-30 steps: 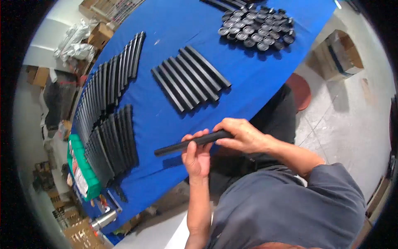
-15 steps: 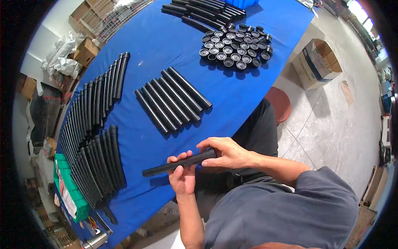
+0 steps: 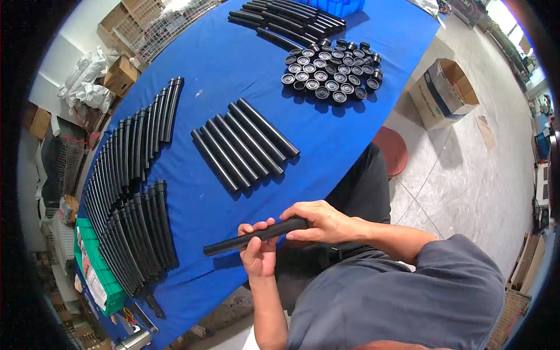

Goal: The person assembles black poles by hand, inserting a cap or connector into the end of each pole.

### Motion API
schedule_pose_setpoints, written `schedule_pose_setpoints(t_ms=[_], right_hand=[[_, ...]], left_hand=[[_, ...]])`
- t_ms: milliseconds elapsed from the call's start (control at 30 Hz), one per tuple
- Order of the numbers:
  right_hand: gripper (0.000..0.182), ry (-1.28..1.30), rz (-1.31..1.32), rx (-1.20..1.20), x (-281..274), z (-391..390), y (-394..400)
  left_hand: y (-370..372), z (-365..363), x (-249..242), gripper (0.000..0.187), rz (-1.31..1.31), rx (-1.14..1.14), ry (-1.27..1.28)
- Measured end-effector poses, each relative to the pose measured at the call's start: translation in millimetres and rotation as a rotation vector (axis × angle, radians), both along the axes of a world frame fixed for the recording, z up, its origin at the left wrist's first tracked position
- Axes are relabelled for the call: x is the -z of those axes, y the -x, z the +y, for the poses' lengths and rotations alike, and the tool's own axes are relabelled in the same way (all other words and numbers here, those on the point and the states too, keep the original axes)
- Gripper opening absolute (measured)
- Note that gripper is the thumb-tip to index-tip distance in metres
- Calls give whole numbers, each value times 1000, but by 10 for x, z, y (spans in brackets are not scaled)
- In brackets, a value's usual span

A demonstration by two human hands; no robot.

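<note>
A black tube (image 3: 233, 244) lies across both my hands over the near edge of the table. My left hand (image 3: 258, 255) supports it from below, thumb on the near side and fingers curled round the far side. Around the tube's right end, my right hand (image 3: 321, 223) is closed, thumb and fingers on opposite sides; that end is partly hidden, and I cannot tell whether a cap sits on it. Just beyond my hands, several loose black tubes (image 3: 245, 143) lie in a slanted row. Farther back is a cluster of round black caps (image 3: 321, 76).
Rows of black tubes with wider ends (image 3: 137, 140) cover the left of the blue-covered table (image 3: 204, 64). A green crate (image 3: 96, 268) stands at its left edge. More tubes (image 3: 286, 20) lie at the back beside a blue bin (image 3: 341, 7). A cardboard box (image 3: 443, 93) and red stool (image 3: 392, 151) stand right.
The whole view has shifted slightly, with the table's things a little lower. Both hands keep their hold on the tube, which sits slightly lower and farther right in view.
</note>
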State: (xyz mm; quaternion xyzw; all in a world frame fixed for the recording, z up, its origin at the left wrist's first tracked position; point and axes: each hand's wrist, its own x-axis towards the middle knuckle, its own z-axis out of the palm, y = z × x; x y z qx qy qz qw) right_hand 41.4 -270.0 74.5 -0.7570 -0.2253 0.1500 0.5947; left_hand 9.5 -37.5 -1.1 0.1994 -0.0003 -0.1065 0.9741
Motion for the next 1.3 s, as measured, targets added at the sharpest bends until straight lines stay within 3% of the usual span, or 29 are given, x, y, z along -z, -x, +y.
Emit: schedule_pose_setpoints(t_ms=[200, 800, 900, 1100, 1300], right_hand=[[35, 11, -219, -24, 161, 2, -17], [35, 63, -257, 12, 145, 67, -26], [36, 8, -387, 67, 211, 65, -33], [37, 13, -93, 27, 63, 6, -14], [36, -34, -107, 75, 192, 23, -1]], left_hand=[[3, 5, -5, 33, 9, -7, -25], [2, -39, -26, 36, 44, -72, -23], [15, -57, -55, 39, 83, -60, -28], [18, -5, 32, 39, 16, -34, -8], [7, -34, -8, 38, -18, -28, -54]])
